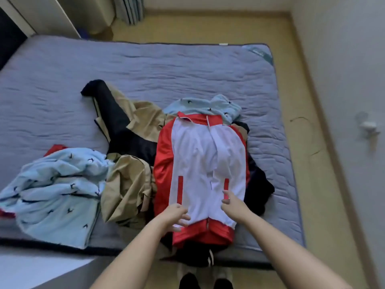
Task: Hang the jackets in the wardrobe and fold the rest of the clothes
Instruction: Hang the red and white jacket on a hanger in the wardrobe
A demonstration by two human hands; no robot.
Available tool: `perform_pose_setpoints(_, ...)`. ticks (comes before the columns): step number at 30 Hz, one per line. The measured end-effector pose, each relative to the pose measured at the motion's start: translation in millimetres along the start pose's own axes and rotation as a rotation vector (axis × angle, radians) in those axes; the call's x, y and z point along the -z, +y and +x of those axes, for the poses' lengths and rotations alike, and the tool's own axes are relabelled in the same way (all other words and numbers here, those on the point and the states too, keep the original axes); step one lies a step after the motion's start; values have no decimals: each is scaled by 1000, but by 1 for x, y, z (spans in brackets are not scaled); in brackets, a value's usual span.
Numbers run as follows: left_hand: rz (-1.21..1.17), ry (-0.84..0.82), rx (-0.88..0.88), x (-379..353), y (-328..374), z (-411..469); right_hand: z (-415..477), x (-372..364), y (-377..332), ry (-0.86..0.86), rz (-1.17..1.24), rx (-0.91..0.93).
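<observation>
Head view: a red and white jacket (200,163) was seen laid front-up on a heap of clothes at the near edge of a grey mattress (166,69), with its collar turned away from the person and its red hem nearest. The left hand (177,215) was curled on the lower left of the white front panel, just above the hem, and a fold of fabric was gripped between thumb and fingers. The right hand (231,202) was set on the lower right of the panel, beside the red pocket strip, with fingers loosely bent; whether cloth was pinched there could not be told. A tan garment (129,184) and a black garment (116,122) were spread to the left of the jacket, touching it. A light blue patterned garment (56,188) was crumpled farther left, and a second light blue piece (208,105) was bunched beyond the collar. A dark garment (258,184) was partly covered along the jacket's right side.
</observation>
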State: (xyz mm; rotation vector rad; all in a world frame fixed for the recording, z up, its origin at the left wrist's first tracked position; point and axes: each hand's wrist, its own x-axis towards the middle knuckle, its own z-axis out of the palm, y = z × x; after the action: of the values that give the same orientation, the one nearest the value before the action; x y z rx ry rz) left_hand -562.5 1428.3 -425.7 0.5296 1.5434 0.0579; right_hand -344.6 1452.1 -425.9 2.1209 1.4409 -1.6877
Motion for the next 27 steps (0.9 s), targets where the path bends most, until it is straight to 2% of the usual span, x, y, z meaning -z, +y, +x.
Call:
perform_pose_setpoints(4,-89,14,87,-31,-61,61,38,-57,62,10,91,-104)
perform_pose_setpoints(7,-187,11,164,-58,-100,106,65,-105,106,6,232,-247)
perform_pose_setpoints(9,-305,-12,202,-74,-120,126,72,-130,120,20,389,-354)
perform_pose_setpoints(12,-531,6,205,-95,-140,150,82,-155,128,37,788,-476)
perform_pose_setpoints(14,-642,138,166,-106,-143,157,85,-165,129,110,1020,-495)
perform_pose_setpoints(18,-857,413,-23,-103,-131,168,88,-160,128,346,1320,-448)
perform_pose_setpoints(21,-1016,491,-176,-88,-116,171,92,-134,134,503,1578,-368)
perform_pose_setpoints(22,-1000,478,-216,-85,-112,171,94,-128,136,518,1639,-335)
perform_pose_setpoints(24,-878,419,-252,-87,-105,173,97,-121,137,442,1693,-271)
perform_pose_setpoints(27,-429,371,-223,-95,-98,175,103,-122,133,246,1498,-161)
